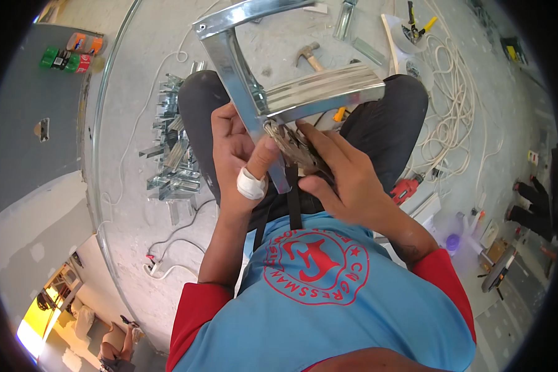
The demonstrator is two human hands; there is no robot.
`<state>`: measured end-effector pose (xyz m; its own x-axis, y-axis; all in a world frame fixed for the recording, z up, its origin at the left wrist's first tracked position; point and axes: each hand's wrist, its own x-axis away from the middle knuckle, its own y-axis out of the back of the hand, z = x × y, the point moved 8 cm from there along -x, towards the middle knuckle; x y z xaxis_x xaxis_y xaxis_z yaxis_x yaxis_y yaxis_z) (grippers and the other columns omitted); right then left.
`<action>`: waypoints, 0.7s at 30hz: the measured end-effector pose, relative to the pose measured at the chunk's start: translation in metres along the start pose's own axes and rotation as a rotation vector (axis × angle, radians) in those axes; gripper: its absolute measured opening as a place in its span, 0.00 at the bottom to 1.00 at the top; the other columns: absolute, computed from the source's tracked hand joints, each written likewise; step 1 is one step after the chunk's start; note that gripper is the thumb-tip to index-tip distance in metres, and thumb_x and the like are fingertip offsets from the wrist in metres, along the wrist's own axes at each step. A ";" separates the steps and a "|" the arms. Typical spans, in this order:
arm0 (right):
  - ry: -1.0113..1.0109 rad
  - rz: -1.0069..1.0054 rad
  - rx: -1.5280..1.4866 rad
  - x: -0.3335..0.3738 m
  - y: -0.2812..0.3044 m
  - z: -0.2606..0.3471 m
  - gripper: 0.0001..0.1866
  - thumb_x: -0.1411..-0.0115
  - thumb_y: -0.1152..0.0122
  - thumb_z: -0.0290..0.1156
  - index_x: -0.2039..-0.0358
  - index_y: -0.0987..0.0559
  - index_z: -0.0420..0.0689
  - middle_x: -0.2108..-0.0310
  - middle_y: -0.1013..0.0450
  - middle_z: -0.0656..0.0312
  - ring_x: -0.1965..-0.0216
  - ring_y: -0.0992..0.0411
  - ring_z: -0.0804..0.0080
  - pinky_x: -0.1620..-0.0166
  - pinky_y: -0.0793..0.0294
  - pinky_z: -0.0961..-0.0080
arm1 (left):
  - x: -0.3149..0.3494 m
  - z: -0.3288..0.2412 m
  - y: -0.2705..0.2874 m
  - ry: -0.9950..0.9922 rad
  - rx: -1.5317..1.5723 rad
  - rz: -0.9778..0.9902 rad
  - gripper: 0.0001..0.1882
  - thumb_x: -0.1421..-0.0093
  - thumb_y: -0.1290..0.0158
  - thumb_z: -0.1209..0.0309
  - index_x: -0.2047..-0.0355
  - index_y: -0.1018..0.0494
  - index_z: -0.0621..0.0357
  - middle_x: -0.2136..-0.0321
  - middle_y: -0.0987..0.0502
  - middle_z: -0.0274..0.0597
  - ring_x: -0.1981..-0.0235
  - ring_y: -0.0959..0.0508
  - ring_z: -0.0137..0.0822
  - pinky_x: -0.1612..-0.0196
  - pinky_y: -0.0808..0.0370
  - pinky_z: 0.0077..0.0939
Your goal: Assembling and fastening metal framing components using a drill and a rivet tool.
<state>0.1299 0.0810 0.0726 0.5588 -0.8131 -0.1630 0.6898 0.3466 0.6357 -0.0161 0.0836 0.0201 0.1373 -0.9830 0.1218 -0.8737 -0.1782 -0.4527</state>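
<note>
My left hand (237, 155), white tape around its thumb, grips a frame of shiny galvanized metal channels (237, 80) above my lap. Two shorter channel pieces branch off the long one to the right. At the lower joint sits a worn, brownish metal hand tool (299, 149) that looks like locking pliers. Around its other side curl the fingers and thumb of my right hand (350, 177). The tool's jaws are partly hidden by the metal and my fingers.
Cut channel pieces (175, 146) are heaped left of my knee. Ahead lies a hammer (309, 57). A coiled white cable (456, 102) spreads at right, near a red power tool (407, 189). Bottles (65, 60) are at far left. Other people's legs (530, 198) show at the right edge.
</note>
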 end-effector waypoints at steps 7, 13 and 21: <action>0.124 -0.154 0.281 -0.001 0.062 0.032 0.21 0.44 0.34 0.33 0.52 0.24 0.37 0.54 0.28 0.50 0.60 0.27 0.57 0.56 0.28 0.66 | 0.012 0.035 0.018 0.084 0.121 0.012 0.30 0.42 0.39 0.70 0.45 0.42 0.66 0.51 0.28 0.52 0.54 0.23 0.36 0.51 0.25 0.29; -0.086 0.212 0.529 0.003 0.026 -0.017 0.27 0.46 0.35 0.37 0.48 0.29 0.40 0.53 0.27 0.54 0.50 0.30 0.56 0.45 0.33 0.60 | 0.023 0.090 0.006 0.431 0.220 0.127 0.28 0.41 0.40 0.72 0.45 0.41 0.65 0.55 0.27 0.46 0.55 0.24 0.30 0.52 0.26 0.24; -0.207 0.307 0.590 0.046 -0.016 -0.040 0.21 0.41 0.41 0.40 0.53 0.27 0.39 0.64 0.27 0.56 0.63 0.26 0.62 0.60 0.28 0.68 | 0.045 0.109 -0.004 0.468 0.174 0.230 0.32 0.42 0.38 0.68 0.44 0.42 0.65 0.52 0.29 0.46 0.51 0.27 0.32 0.47 0.30 0.26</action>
<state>0.1634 0.0566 0.0251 0.5488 -0.8116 0.2001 0.1157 0.3109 0.9434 0.0440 0.0357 -0.0687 -0.3048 -0.8797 0.3649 -0.7612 -0.0052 -0.6485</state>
